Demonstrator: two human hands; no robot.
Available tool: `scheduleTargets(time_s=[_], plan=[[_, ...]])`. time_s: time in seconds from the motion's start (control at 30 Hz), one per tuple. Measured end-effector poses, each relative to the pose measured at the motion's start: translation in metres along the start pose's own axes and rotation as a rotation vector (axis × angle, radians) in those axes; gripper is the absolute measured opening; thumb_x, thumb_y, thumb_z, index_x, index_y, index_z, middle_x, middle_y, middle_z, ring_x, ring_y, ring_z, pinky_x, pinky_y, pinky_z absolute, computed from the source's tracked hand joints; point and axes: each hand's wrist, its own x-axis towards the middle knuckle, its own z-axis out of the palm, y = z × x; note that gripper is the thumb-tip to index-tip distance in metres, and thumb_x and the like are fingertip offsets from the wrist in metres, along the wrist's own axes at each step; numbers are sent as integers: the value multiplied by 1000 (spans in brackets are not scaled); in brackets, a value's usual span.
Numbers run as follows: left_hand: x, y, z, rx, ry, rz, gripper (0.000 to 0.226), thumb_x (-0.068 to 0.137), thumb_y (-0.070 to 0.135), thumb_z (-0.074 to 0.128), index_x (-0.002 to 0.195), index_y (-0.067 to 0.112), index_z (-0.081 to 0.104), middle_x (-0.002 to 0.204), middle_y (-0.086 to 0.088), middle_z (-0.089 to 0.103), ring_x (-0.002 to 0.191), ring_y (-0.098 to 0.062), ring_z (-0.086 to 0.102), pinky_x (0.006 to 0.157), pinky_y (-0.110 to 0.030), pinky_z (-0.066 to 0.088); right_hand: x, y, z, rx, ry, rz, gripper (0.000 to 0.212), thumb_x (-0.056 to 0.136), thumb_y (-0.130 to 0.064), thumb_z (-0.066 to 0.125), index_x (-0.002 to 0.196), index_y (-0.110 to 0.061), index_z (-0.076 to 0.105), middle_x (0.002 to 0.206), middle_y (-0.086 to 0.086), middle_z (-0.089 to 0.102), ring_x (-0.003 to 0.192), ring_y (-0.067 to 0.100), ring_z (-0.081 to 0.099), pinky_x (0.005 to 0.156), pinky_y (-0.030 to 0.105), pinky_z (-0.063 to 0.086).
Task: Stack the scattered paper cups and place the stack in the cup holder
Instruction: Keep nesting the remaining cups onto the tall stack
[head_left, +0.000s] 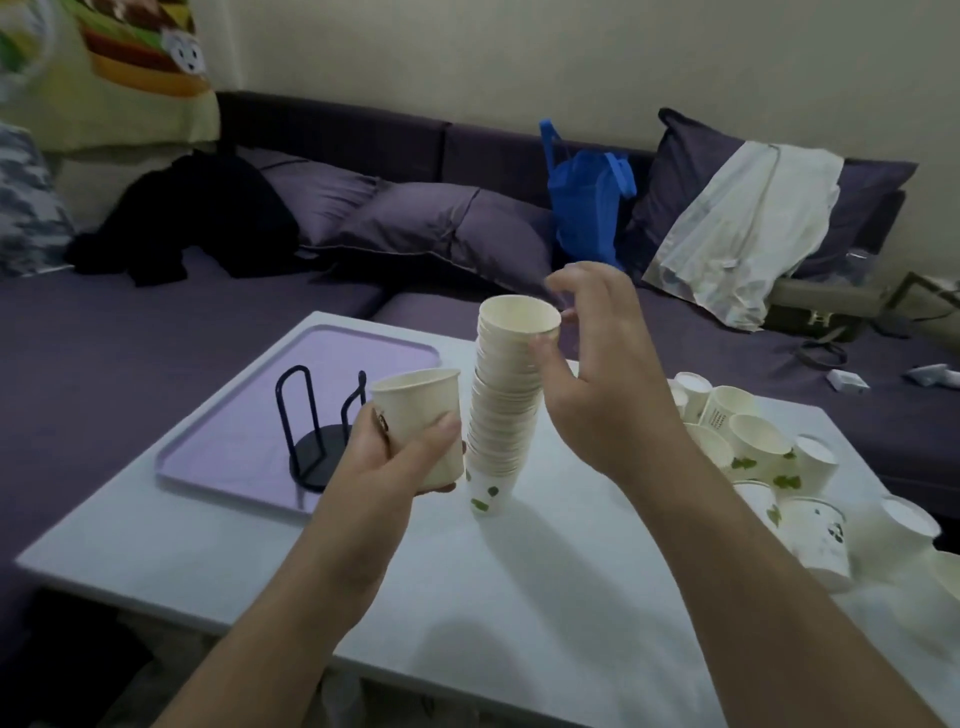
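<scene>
Stack (501, 410) upright on table (467, 597), leaning slightly, open mouth up. Left hand (395, 457) grips single cup (420, 415) just left of it; right hand (592, 364) loosely spread beside rim.

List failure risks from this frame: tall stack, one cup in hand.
1. The cup stack leans slightly; the right hand only touches its top lightly, so adding the single cup held by the left hand could tip it.
2. A fall could scatter it into the loose cups.
</scene>
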Motion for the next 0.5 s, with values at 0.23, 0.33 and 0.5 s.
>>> scheduleTargets(time_s=[0.23,0.33,0.5], plan=[[23,45,19,19,11,170,35,99,32,71,131,22,63,106,7,76,83,3,72,78,-16,53,-29,9,-9,88,11,248,54,101,-20,65,149,-23,41,147,-10,35,117,3,54,91,13,43],[45,72,38,72,2,264,42,96,29,75,134,14,63,122,-6,76,105,-10,74,86,-22,59,-35,11,-14,104,43,301,46,104,-23,60,146,-22,42,140,-13,35,111,1,57,91,27,52],[71,84,65,265,-31,336,48,92,28,82,135,24,63,120,4,77,112,-14,74,97,-37,61,-44,14,-24,134,45,328,38,105,-26,57,141,-22,44,137,-11,38,108,2,57,91,39,56]])
